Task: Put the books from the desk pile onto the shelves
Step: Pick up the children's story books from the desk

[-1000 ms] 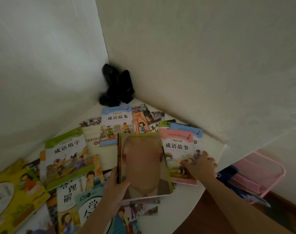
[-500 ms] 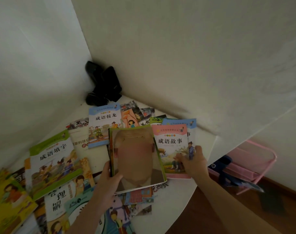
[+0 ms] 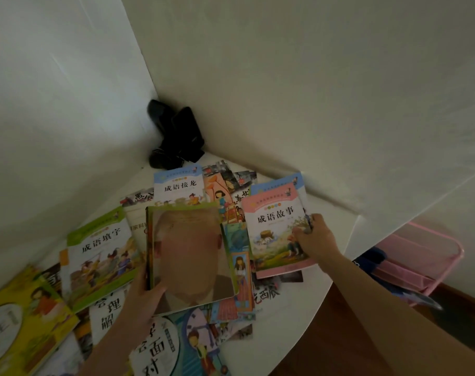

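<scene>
Already mid-sort, a person gathers books at a corner desk (image 3: 298,316). The left hand (image 3: 146,297) grips a portrait-cover book (image 3: 187,256) by its lower spine corner, thumb across the cover, raised off the scattered pile, seemingly ready to carry. The right hand (image 3: 316,238) pinches the right edge of a pink-banded storybook (image 3: 275,229) (a blue one lies beneath), apparently to stack a second. No shelves are in view.

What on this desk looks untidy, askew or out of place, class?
The thin illustrated children's books lie scattered at mixed angles, overlapping, across the white desk, not in a neat pile. A black object sits in the wall corner, unlike the books. Nothing looks damaged.
</scene>
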{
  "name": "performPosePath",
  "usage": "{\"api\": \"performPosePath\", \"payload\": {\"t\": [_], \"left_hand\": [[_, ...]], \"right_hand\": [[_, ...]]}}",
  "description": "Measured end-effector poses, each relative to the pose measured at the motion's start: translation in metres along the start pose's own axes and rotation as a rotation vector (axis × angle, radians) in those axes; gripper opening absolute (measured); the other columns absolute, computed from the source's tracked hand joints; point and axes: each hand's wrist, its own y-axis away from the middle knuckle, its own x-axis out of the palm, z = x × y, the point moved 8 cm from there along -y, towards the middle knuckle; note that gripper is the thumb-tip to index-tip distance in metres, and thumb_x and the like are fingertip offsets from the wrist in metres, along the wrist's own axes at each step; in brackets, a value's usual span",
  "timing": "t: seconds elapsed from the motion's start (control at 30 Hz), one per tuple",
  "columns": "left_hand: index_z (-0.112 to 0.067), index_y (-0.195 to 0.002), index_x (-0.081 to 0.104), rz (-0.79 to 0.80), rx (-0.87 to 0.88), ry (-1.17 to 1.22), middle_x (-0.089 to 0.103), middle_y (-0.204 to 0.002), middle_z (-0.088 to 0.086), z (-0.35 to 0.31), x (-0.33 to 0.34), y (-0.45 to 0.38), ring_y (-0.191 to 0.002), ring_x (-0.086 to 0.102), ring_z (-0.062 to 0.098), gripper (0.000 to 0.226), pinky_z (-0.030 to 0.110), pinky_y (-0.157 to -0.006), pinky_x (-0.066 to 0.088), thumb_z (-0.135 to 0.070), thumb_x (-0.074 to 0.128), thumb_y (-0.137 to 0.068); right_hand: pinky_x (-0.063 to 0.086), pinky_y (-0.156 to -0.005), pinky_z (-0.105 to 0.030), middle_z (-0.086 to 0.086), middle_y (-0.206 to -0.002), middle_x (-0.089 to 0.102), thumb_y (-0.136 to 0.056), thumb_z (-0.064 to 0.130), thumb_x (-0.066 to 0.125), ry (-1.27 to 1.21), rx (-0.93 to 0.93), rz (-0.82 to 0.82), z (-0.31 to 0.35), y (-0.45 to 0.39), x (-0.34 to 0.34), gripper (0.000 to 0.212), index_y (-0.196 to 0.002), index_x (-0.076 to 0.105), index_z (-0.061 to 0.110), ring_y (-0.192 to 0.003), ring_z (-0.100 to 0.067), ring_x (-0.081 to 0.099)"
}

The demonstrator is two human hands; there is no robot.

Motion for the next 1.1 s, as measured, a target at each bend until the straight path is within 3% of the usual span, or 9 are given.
{"api": "performPosePath", "payload": {"t": [0.13, 0.3, 0.4, 0.6, 0.77, 0.87, 0.93, 1.03, 1.1], "left_hand": [[-0.035, -0.150, 0.026, -0.027, -0.034, 0.078, 0.041, -0.150, -0.001, 0.012, 0.000, 0.003, -0.125, 0.051, 0.034, 0.068, 0.057, -0.103, 0.043, -0.010, 0.056, -0.095], [-0.035, -0.150, 0.027, -0.022, -0.035, 0.097, 0.043, -0.149, 0.001, 0.013, 0.001, 0.004, -0.121, 0.054, 0.034, 0.068, 0.054, -0.099, 0.047, -0.012, 0.058, -0.094], [-0.035, -0.151, 0.024, -0.026, -0.042, 0.123, 0.043, -0.149, 0.003, 0.011, 0.001, 0.007, -0.118, 0.055, 0.034, 0.070, 0.054, -0.099, 0.047, -0.015, 0.060, -0.093], [-0.034, -0.145, 0.038, -0.001, -0.020, 0.185, 0.056, -0.138, 0.004, 0.003, 0.004, 0.013, -0.112, 0.062, 0.033, 0.051, 0.054, -0.098, 0.048, -0.033, 0.053, -0.096], [-0.032, -0.133, 0.056, 0.087, -0.042, 0.300, 0.060, -0.132, 0.017, 0.009, 0.003, 0.009, -0.122, 0.055, 0.043, 0.076, 0.065, -0.101, 0.040, -0.080, 0.052, -0.074], [-0.033, -0.135, 0.051, 0.067, -0.075, 0.264, 0.065, -0.127, 0.007, 0.011, 0.003, 0.003, -0.110, 0.066, 0.034, 0.076, 0.056, -0.092, 0.052, -0.070, 0.067, -0.070], [-0.033, -0.137, 0.047, 0.066, -0.091, 0.194, 0.066, -0.125, 0.001, 0.013, 0.002, -0.002, -0.104, 0.069, 0.029, 0.097, 0.054, -0.089, 0.055, -0.059, 0.087, -0.053], [-0.030, -0.135, 0.047, 0.088, -0.068, 0.054, 0.071, -0.114, -0.002, 0.007, 0.002, -0.001, -0.098, 0.070, 0.030, 0.116, 0.053, -0.086, 0.056, -0.045, 0.098, -0.032], [-0.033, -0.133, 0.047, 0.078, -0.037, 0.052, 0.071, -0.115, -0.004, 0.007, 0.000, -0.001, -0.100, 0.070, 0.028, 0.113, 0.052, -0.086, 0.056, -0.037, 0.099, -0.033]], "right_hand": [[0.056, -0.081, -0.047, -0.009, -0.096, 0.064, -0.089, 0.014, 0.062, -0.154, 0.043, -0.015, -0.008, -0.002, 0.000, 0.019, -0.104, 0.050, 0.017, -0.090, -0.028, 0.063], [0.058, -0.074, -0.053, -0.003, -0.095, 0.067, -0.093, 0.013, 0.058, -0.161, -0.183, -0.033, 0.015, 0.014, -0.021, 0.022, -0.107, 0.046, 0.026, -0.085, -0.026, 0.068], [0.060, -0.071, -0.047, -0.001, -0.098, 0.069, -0.094, 0.012, 0.060, -0.281, -0.296, -0.042, 0.045, 0.030, -0.042, 0.024, -0.110, 0.049, 0.027, -0.083, -0.021, 0.070], [0.058, -0.078, -0.049, -0.009, -0.102, 0.074, -0.093, 0.007, 0.060, -0.699, -0.165, 0.382, 0.099, 0.068, 0.043, 0.024, -0.113, 0.059, 0.021, -0.091, -0.032, 0.072], [0.054, -0.069, -0.027, -0.017, -0.089, 0.067, -0.096, 0.023, 0.059, -0.251, -0.142, 0.464, 0.082, 0.086, 0.130, 0.023, -0.117, 0.054, 0.020, -0.070, -0.020, 0.062], [0.042, -0.054, -0.013, -0.001, -0.079, 0.060, -0.093, 0.041, 0.059, 0.026, -0.217, 0.377, 0.076, 0.086, 0.139, 0.030, -0.106, 0.054, 0.014, -0.064, -0.011, 0.054], [0.037, -0.049, -0.009, 0.000, -0.078, 0.058, -0.092, 0.044, 0.059, 0.131, -0.284, 0.339, 0.082, 0.089, 0.137, 0.031, -0.098, 0.055, 0.013, -0.067, -0.009, 0.054], [0.044, -0.071, -0.020, -0.007, -0.101, 0.056, -0.087, 0.052, 0.062, 0.243, -0.363, 0.279, 0.079, 0.085, 0.136, 0.041, -0.101, 0.058, 0.013, -0.090, -0.022, 0.055], [0.049, -0.091, -0.034, -0.001, -0.117, 0.056, -0.081, 0.058, 0.066, 0.166, -0.320, 0.388, 0.071, 0.084, 0.140, 0.055, -0.121, 0.056, 0.021, -0.106, -0.020, 0.055]]}}
